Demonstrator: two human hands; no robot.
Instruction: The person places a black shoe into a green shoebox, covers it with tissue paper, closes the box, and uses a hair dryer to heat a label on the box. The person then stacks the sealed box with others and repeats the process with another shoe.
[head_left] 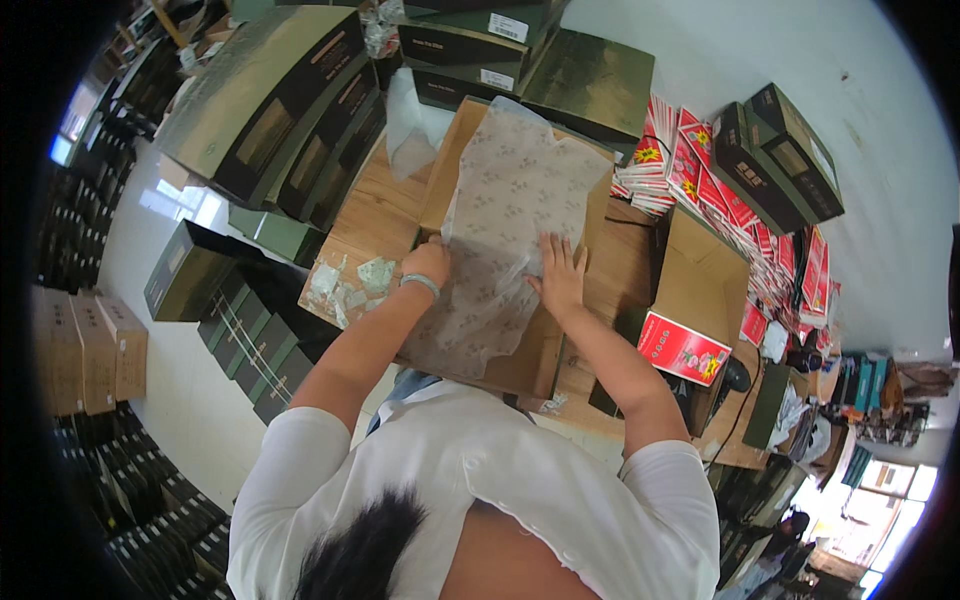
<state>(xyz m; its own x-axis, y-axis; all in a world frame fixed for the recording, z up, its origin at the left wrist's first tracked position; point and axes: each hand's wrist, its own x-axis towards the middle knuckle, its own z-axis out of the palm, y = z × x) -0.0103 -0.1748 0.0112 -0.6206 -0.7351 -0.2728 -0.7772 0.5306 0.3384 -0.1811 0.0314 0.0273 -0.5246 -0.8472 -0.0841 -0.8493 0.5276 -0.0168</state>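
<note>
In front of me on the wooden table lies an open brown cardboard box. A sheet of translucent, patterned tissue paper spreads over it, from the raised far flap down to the near end. My left hand, with a bracelet on the wrist, is closed at the paper's left edge, by the box's side wall. Its fingertips are partly hidden. On the right part of the paper my right hand lies flat, with its fingers spread. What is under the paper cannot be made out.
Torn white scraps lie on the table's left part. Stacked dark green boxes rise at the left and back. To the right stand an open cardboard box with a red printed packet and piles of red-and-white packets.
</note>
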